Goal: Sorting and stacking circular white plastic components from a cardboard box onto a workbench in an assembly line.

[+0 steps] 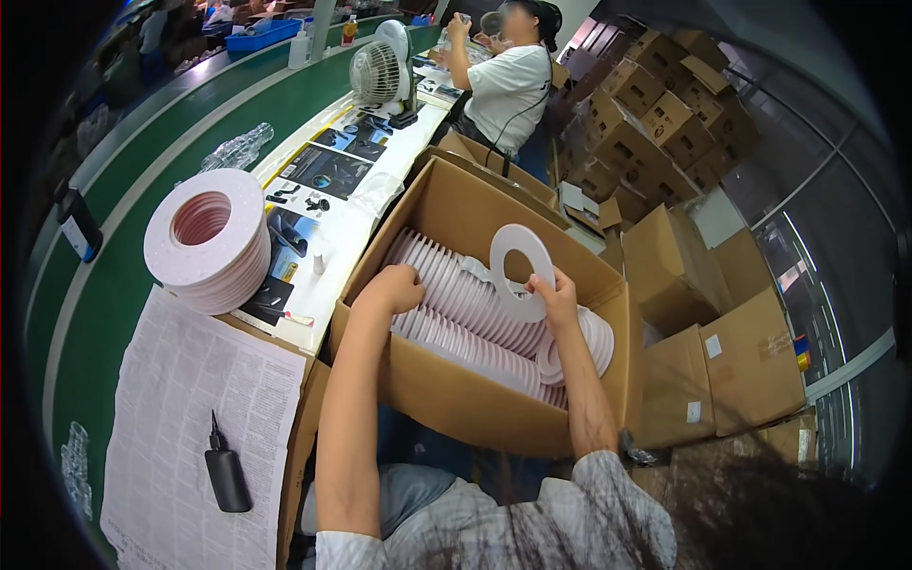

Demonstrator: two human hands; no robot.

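An open cardboard box (456,418) stands in front of me, filled with rows of flat pinkish-white rings (465,299) set on edge. My right hand (559,296) pinches one loose ring (518,234) by its edge and holds it tilted up above the rows. Over the left end of the box, my left hand (394,289) is closed against the rows. Its fingertips are hidden, so whether it grips any rings cannot be seen. A tall stack of the same rings (237,277) rises on the worktop to the left.
A printed paper sheet (180,399) bears a black device (228,480). Beyond are a white fan (377,74) and a green conveyor (114,313) with clear plastic pieces (237,149). A person (510,95) works farther back. Cardboard boxes (679,128) pile up on the right.
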